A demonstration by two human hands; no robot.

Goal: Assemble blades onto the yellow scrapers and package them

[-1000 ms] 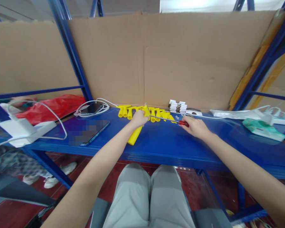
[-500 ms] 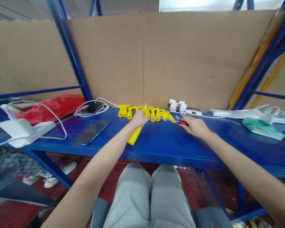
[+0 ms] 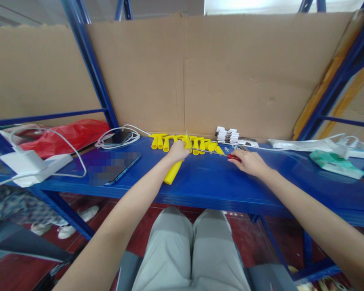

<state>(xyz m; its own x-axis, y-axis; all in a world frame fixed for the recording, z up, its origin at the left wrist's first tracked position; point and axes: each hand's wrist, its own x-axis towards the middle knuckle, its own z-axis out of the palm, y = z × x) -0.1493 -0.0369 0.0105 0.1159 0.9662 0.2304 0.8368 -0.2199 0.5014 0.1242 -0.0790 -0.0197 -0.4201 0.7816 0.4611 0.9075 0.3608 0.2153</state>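
My left hand is closed around a yellow T-shaped plastic handle, whose round grip sticks out below my fist toward me. Its wider head shows just above my fingers. In my right hand is a screwdriver with a red handle and a long thin metal shaft. The shaft points left, and its tip is at the head of the yellow piece, by my left fingers; exact contact is too small to tell. Several similar yellow handles lie in a row behind my left hand, with small yellow pieces to their right.
A stack of white folded pieces stands against the cardboard wall. Left on the blue shelf are a phone, a coiled white cable and a white charger. A green packet lies right.
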